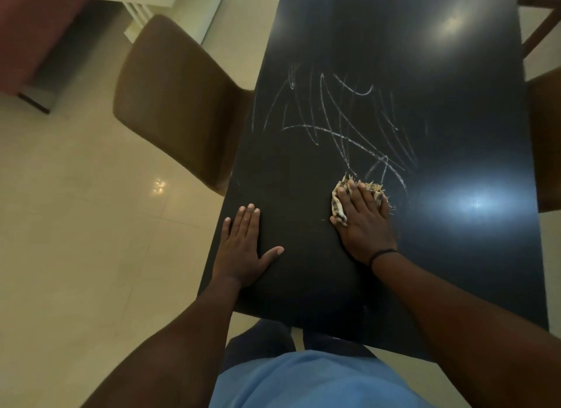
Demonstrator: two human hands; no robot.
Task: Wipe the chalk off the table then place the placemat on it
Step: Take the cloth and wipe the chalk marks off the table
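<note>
Chalk scribbles [343, 125] covered the middle of the black table [455, 255], white crossing lines that ran from near its left edge toward its centre. My right hand [364, 222] lay flat with straight fingers, pressing a folded striped cloth [341, 204] with a frayed fringe against the tabletop, at the near end of the scribbles, where the lowest chalk strokes reached the cloth. A thin dark band [383, 253] circled that wrist. My left hand [244, 243] rested palm down on the table close to its left edge, near the front corner, fingers straight and close together, thumb spread out to the side, holding nothing. The two hands were well apart. I could not tell whether the cloth was the placemat. A brown chair [179, 104] stood just beside the table's left edge, and part of another chair [546, 140] showed at the right edge. Pale floor tiles [91, 225] lay to the left. My blue shirt [303, 380] filled the bottom of the view.
</note>
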